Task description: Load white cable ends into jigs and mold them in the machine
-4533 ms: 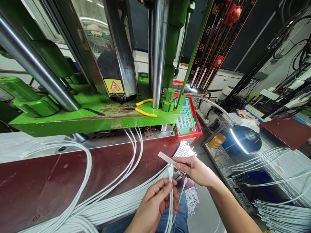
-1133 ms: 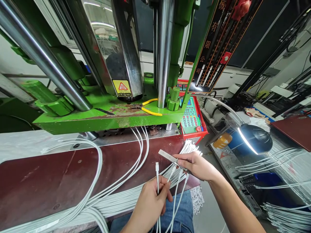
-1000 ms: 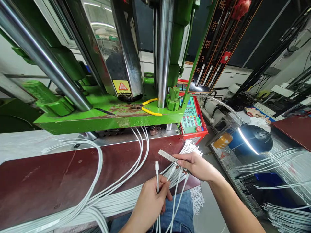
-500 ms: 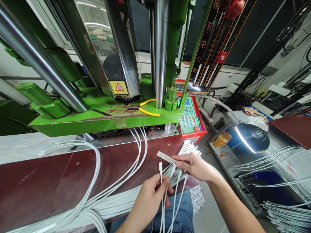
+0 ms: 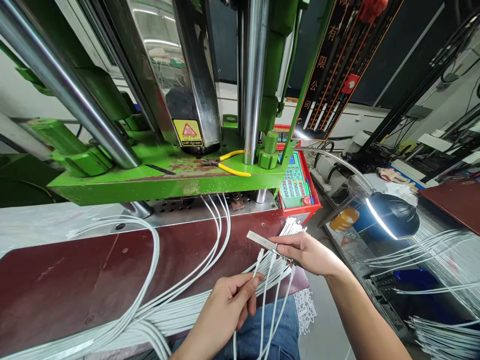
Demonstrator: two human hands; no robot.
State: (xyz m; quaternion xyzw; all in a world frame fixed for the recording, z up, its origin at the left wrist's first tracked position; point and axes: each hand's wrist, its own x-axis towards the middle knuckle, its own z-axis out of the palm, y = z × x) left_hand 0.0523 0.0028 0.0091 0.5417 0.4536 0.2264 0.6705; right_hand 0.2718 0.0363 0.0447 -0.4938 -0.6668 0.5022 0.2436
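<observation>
Between thumb and fingers, my left hand (image 5: 234, 302) pinches a white cable (image 5: 256, 268) just below its connector end, which points up. My right hand (image 5: 305, 251) is closed on a flat metal bar (image 5: 261, 240), whose free end points up and left. Several white cables (image 5: 278, 291) hang down from the bar, their connector ends at its lower edge. The connector in my left hand is close to the bar; whether they touch I cannot tell. My right fingers partly hide the bar.
A bundle of white cables (image 5: 176, 314) lies across the dark red board (image 5: 56, 280). Behind stands a green press (image 5: 150, 187) with yellow-handled pliers (image 5: 234, 171) on its ledge. A red control panel (image 5: 294, 182) and a lamp (image 5: 397, 217) are to the right.
My left hand now holds a single cable with its connector tilted, nearer the bar; the cable it held before now hangs from the bar. The view has shifted slightly.
</observation>
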